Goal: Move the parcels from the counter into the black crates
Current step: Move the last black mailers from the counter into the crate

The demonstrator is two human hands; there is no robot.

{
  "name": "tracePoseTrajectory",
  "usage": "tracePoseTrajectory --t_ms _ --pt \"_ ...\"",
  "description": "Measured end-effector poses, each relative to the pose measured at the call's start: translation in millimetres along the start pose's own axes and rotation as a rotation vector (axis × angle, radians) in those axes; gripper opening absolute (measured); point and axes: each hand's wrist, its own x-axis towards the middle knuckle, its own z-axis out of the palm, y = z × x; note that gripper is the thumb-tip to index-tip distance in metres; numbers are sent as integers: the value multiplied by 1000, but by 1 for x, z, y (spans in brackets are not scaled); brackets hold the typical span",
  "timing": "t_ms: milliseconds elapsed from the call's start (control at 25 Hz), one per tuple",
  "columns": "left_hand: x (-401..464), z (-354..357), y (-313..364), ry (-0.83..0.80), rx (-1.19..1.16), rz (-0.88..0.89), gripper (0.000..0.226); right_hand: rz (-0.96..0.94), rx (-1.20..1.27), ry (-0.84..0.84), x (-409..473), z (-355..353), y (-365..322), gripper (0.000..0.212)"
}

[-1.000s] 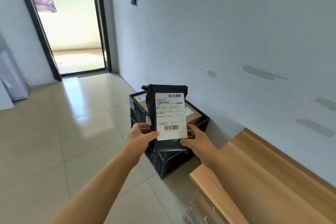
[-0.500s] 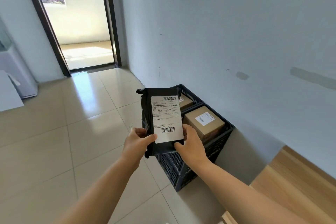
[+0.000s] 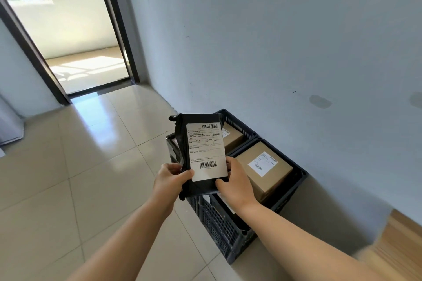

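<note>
Since the earlier frames you have stepped closer to the black crates (image 3: pixel 239 219): both compartments now show past the parcel, where before only the near one did, and the wooden counter (image 3: pixel 397 246) has slid off toward the lower right corner. In the head view you hold the black mailer bag (image 3: pixel 201 153) upright above the crates' left edge, label facing you, presumably so you can read it before dropping it in. Your left hand (image 3: pixel 170 181) pinches the bag's lower left corner, thumb across the front; your right hand (image 3: pixel 235 182) grips the lower right corner, thumb on the label (image 3: pixel 206 151). Holding the bottom with both hands keeps the soft bag from folding over. The near compartment of the crates holds a cardboard box (image 3: pixel 262 171) with a white label on top; the far compartment holds a second cardboard box (image 3: pixel 231 140), partly hidden behind the bag. My guess is that the bag is for the gap left of the near box; whether it is wide enough, I cannot tell.
</note>
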Motion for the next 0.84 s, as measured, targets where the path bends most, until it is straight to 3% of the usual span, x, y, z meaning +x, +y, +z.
tracePoseTrajectory --t_ms 240,320,440,600,720,840 --pt "87 53 21 -115 39 -69 33 114 -99 141 78 -7 12 51" --pt "118 74 25 -179 75 -97 32 212 -204 185 105 -6 17 63" --pt "165 100 37 -280 111 -150 12 379 -368 261 148 0 17 80" --pt "231 117 38 -410 153 -239 13 567 -426 363 197 25 18 116" --pt "275 132 27 -512 201 -314 35 721 -473 397 223 40 25 125" --pt "288 147 9 -579 269 -370 32 864 -505 415 233 50 45 126"
